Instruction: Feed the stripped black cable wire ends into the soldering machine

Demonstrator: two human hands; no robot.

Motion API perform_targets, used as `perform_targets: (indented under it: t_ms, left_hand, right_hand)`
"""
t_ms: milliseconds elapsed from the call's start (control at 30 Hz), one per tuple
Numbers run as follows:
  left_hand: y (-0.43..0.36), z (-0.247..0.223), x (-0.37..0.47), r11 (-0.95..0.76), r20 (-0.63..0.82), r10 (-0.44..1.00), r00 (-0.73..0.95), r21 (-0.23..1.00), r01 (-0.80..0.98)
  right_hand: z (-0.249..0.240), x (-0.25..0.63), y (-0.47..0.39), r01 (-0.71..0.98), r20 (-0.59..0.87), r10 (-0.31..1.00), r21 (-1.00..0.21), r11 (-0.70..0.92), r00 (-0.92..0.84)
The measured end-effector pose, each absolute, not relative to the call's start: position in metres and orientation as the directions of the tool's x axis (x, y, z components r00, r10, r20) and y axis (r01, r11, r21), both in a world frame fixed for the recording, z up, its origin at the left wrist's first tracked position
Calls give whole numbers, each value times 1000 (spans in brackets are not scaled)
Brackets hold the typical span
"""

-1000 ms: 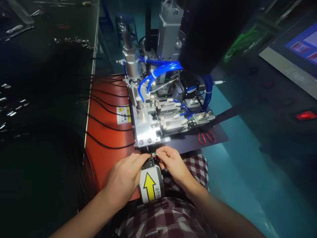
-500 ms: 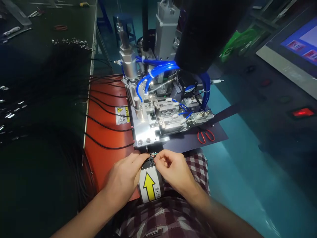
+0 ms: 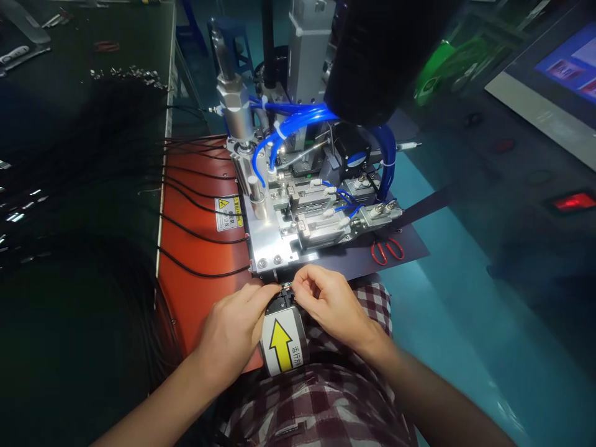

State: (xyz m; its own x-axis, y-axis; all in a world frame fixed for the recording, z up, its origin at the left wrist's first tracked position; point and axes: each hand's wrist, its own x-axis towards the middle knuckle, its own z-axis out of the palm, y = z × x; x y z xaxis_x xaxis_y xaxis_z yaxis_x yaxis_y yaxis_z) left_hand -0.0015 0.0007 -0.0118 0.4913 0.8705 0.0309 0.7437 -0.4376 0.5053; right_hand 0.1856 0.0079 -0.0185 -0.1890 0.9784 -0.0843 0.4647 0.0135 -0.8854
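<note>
My left hand (image 3: 233, 329) is closed, its thumb and fingers at the left side of a small black fixture (image 3: 283, 300). Facing it, my right hand (image 3: 328, 304) pinches at the fixture's right side, near thin colored wires (image 3: 287, 286) at the top. What my left fingers hold is hidden. Below the fixture is a white label with a yellow arrow (image 3: 281, 347). Just beyond my hands stands the metal machine (image 3: 274, 239) with its cylinders and blue tubes (image 3: 307, 116).
Black cables (image 3: 200, 239) run across the orange surface (image 3: 186, 298) on the left. Red-handled scissors (image 3: 387, 251) lie on the dark plate at right. A dark cylinder (image 3: 372, 62) hangs above the machine. A screen (image 3: 565, 68) stands at the upper right.
My right hand has moved slightly up at the fixture, with its fingers still pinched. My left hand stays nearly in place. The whole view has shifted slightly.
</note>
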Motion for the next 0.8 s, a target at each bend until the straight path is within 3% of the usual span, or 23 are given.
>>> perform_targets:
  t_ms: [233,400,633,800]
  left_hand:
    - [1,-11,-2,-446,36,868,495,495,746]
    - [1,-12,-2,-460,48,864,501,479,747]
    - [1,-9,0,-498,42,850,526,392,774]
    - [-1,-4,3,-536,101,843,528,253,806]
  right_hand:
    - [-39,184,4,128,-292,936,-954,-271,-194]
    - [-40,184,2,159,-229,959,-966,-203,-165]
    - [-51,184,6,-59,-394,885,-906,-420,-247]
    - [-53,186,6,-69,-398,894,-905,-419,-204]
